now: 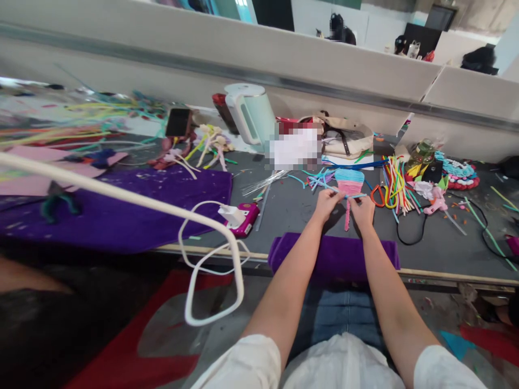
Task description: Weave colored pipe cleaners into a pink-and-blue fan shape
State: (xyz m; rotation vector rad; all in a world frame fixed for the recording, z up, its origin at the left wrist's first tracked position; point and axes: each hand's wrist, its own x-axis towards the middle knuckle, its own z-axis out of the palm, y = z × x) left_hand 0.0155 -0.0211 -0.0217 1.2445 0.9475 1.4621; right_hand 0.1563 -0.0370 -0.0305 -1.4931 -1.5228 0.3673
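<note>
My left hand [328, 204] and my right hand [362, 210] are close together over the grey table, fingers pinched on a light-blue pipe cleaner [348, 196] that runs between them. Just beyond my fingertips lies a flat shape made of pipe cleaners [350, 183], blue at the top and pink below. A pink strip [347, 217] sticks out from under it toward me. Loose blue and purple pipe cleaners [322, 180] lie beside the shape on the left. A rolled purple cloth [334, 251] sits under my forearms at the table edge.
Right of my hands are orange-handled scissors [378, 196] and a bundle of coloured pipe cleaners [396, 186]. A mint kettle [253, 116] stands at the back. On the left are a pink power bank [246, 220] with a white plug, a purple cloth [121, 210] and a white curved bar [133, 197].
</note>
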